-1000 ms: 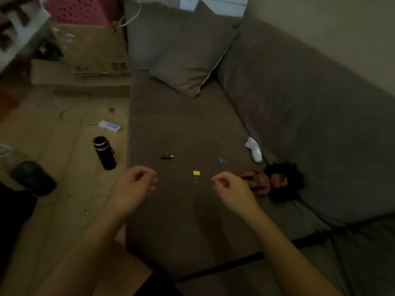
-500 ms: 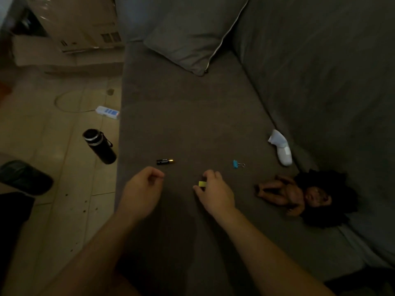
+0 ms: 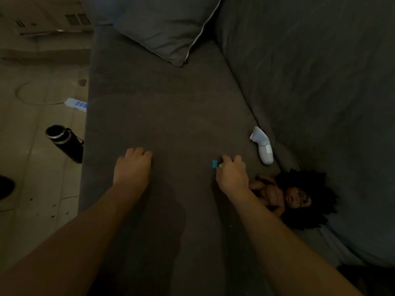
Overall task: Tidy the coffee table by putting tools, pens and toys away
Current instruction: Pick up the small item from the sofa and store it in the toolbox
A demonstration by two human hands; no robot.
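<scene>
Head view: compared with half a second ago, the right hand point(image 3: 232, 174) has been moved from the yellow clip to the blue binder clip point(image 3: 214, 164), which lies on the sofa seat point(image 3: 171, 116) a little to the left of the doll point(image 3: 284, 197). Its fingers are curled and the clip is met by their tips, so a pinch is judged to be made. A pale yellow speck between the fingers may be the yellow clip, already collected.

The left hand point(image 3: 132, 165), farther left of the doll, has been lowered over the place where the battery lay. The battery is no longer seen. The fingers are curled down, but whether it is gripped cannot be told. Small items are thus being gathered, while the doll is not yet touched.

The blue binder clip is small, angular and bright, probably folded metal. The sofa seat is of dull, soft cloth. The doll looks to be of smooth plastic, with bushy dark hair.
</scene>
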